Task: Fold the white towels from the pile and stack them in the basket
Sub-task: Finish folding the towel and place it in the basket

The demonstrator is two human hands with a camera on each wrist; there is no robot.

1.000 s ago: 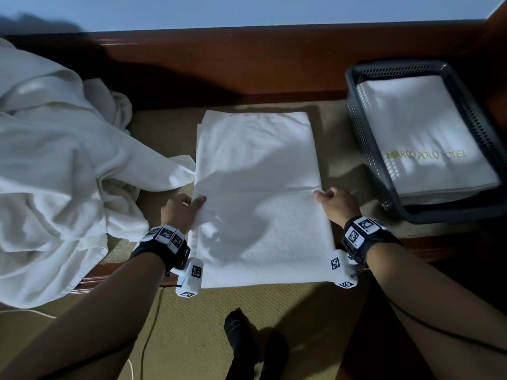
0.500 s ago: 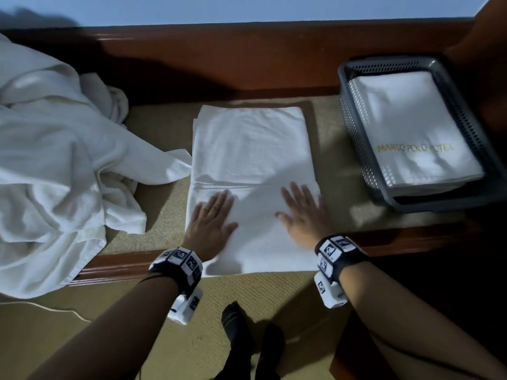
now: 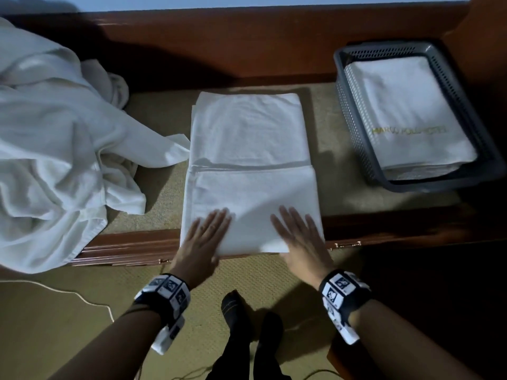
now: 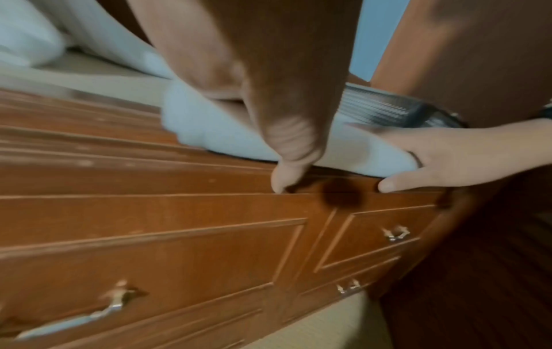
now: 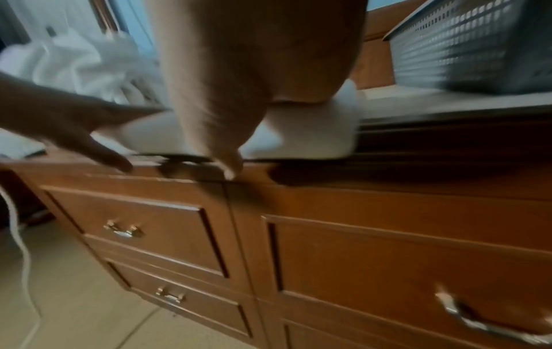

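Observation:
A white towel (image 3: 247, 149) lies on the dresser top, its near part folded up over the middle. My left hand (image 3: 205, 237) rests flat on the near left of the fold, fingers straight. My right hand (image 3: 299, 234) lies flat on the near right, fingers spread. Both wrist views show the palms on the towel's folded near edge (image 4: 209, 132) (image 5: 298, 132), thumbs over the dresser's front lip. A loose pile of white towels (image 3: 49, 149) sits at the left. The grey basket (image 3: 354, 111) at the right holds folded towels (image 3: 406, 111), the top one with gold lettering.
The wooden dresser (image 3: 131, 242) has a raised back rail and a beige top surface (image 3: 159, 193). Drawers with metal handles (image 4: 101, 311) front it. A white cable (image 3: 82, 297) lies on the floor at the left. My dark-socked feet (image 3: 238, 314) stand below the dresser edge.
The near end of the towel was folded up over the middle. Both hands let go of its edges, laid flat, and slid back toward the near edge.

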